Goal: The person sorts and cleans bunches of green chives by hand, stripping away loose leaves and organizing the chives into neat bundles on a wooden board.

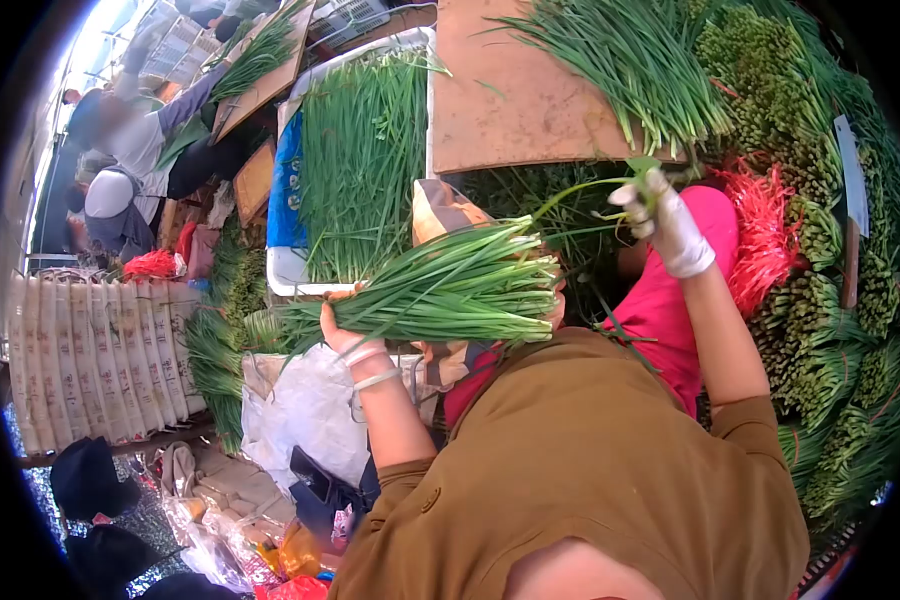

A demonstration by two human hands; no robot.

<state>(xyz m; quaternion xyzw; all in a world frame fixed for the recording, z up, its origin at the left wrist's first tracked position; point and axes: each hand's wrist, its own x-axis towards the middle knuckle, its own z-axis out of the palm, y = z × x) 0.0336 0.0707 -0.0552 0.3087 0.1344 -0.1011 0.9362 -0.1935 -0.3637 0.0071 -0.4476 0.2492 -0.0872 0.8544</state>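
Observation:
A thick bunch of garlic chives [450,285] lies across my lap, pale cut ends to the right. My left hand [342,328], wearing bands at the wrist, is wrapped round its leafy end. My right hand [670,225], in a whitish glove, is raised to the right of the bunch, fingers closed on a few loose green stems [592,188] with a leaf. One stem bends from the fingers back toward the cut ends. Under the bunch, a patterned cloth [445,208] covers part of my lap.
A white crate [280,270] of chives stands ahead, beside a brown board [530,100] bearing loose chives [630,70]. Tied bundles [820,350] are stacked at right, with a knife [850,190] on them and red ties [755,230] nearby. Another person [125,190] works at far left.

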